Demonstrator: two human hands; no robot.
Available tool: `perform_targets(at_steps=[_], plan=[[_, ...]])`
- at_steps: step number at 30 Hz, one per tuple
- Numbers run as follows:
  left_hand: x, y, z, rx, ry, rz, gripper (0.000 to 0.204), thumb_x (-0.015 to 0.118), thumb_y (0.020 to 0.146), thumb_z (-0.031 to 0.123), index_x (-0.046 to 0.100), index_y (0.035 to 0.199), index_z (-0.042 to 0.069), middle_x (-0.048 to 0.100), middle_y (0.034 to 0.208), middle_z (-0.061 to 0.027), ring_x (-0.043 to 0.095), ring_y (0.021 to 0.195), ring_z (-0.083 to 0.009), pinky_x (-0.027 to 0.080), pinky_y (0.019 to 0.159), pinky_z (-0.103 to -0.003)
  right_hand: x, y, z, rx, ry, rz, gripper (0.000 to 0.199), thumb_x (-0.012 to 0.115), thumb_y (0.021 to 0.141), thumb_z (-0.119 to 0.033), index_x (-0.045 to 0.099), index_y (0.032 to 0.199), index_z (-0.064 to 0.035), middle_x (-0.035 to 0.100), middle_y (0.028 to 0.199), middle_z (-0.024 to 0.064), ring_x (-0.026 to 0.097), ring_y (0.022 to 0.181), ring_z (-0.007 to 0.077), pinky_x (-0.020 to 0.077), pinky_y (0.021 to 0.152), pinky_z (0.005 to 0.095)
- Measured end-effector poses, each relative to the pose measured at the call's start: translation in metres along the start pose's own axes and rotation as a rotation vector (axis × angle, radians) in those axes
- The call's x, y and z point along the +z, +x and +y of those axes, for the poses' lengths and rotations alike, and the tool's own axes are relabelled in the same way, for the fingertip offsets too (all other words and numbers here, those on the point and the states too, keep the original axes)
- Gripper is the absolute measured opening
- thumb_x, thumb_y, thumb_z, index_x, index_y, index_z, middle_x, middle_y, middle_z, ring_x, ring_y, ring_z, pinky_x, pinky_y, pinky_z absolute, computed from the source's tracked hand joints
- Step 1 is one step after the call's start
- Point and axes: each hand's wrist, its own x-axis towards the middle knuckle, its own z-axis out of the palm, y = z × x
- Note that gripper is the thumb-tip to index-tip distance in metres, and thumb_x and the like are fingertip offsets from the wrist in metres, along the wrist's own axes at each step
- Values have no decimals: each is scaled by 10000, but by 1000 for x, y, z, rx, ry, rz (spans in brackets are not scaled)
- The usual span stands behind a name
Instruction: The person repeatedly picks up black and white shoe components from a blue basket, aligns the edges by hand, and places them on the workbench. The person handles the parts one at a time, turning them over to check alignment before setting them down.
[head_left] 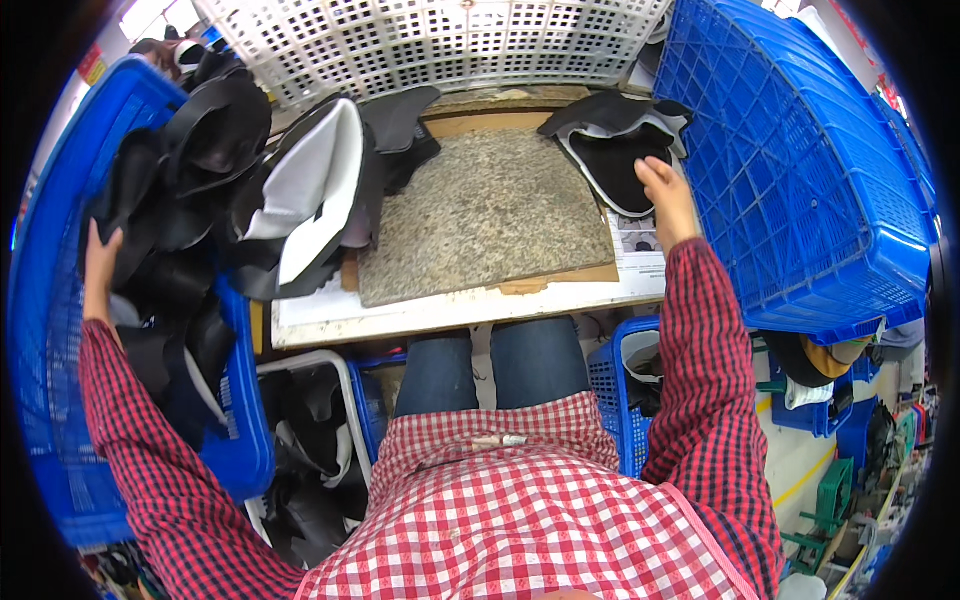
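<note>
Astride the speckled slab (490, 215): left hand (103, 265) and right hand (672, 205) wide apart, dark pieces at both

Out on my far left, the hand sits inside the left blue crate (45, 350), right up against a heap of dark pieces (215, 130), thumb and finger parted. Is that grip clenched on a piece? I can't tell from up here; the dark material hides any contact.

Over to my right, fingers loosely bent, the other hand is above a white-lined dark piece (610, 165) lying at the rear right of the surface (340, 325), just beside the tipped blue crate (770, 150). Again, I can't tell whether that grip has an edge pinched or is released.

Nearer the left crate, a larger piece with white lining (322, 190) rests beside the slab, its pale inside facing up at me.

So, how to do this well? I'd work the two sides separately: settle the right piece first, touching only its rim so the lining stays unmarked. On the left, I'd find a single edge by feel before pulling, because those pieces overlap and could drag one another. I'd also lift clear of the crate wall, where a floppy edge might snag.
</note>
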Motion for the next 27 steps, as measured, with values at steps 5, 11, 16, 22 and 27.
perform_targets(at_steps=[5, 11, 16, 22, 27], plan=[[104, -41, -27, 156, -66, -92, 708, 726, 972, 165, 416, 1585, -6, 603, 1480, -225, 575, 1377, -303, 430, 1139, -372, 36, 120, 42, 301, 101, 1, 663, 869, 840, -513, 667, 1227, -14, 703, 1168, 82, 652, 1100, 219, 477, 987, 407], [8, -119, 167, 16, -318, 93, 395, 666, 1025, 139, 659, 1397, 4, 692, 1382, -158, 660, 1273, -245, 482, 1101, -340, 94, 108, -25, -58, 370, 245, 271, 744, 949, -97, 655, 1174, 26, 712, 1048, 56, 640, 840, 140, 504, 786, 296], [-8, -271, 393, 406, -759, -201, 337, 655, 1025, 118, 704, 1355, 64, 711, 1339, -88, 690, 1164, -152, 604, 823, -278, 109, -66, -47, -390, -30, -94, 319, 752, 1009, -263, 712, 1066, 48, 718, 922, 50, 612, 866, 113, 505, 750, 302], [68, -352, 474, 52, -1142, -828, 487, 796, 901, 107, 614, 1336, -13, 702, 1191, -118, 702, 959, -188, 634, 657, -282, 141, -158, 14, -1041, -440, -340, 170, 712, 729, -105, 670, 879, -36, 659, 912, 111, 645, 1088, 303, 454, 1099, 513], [79, -408, 456, -141, -1242, -896, 463, 824, 875, 37, 645, 1299, -13, 742, 1035, -55, 708, 868, -134, 603, 656, -262, 96, -186, 34, -744, -696, -494, 341, 674, 752, 0, 697, 1088, -49, 681, 1110, 151, 605, 1187, 371, 441, 1116, 483]])
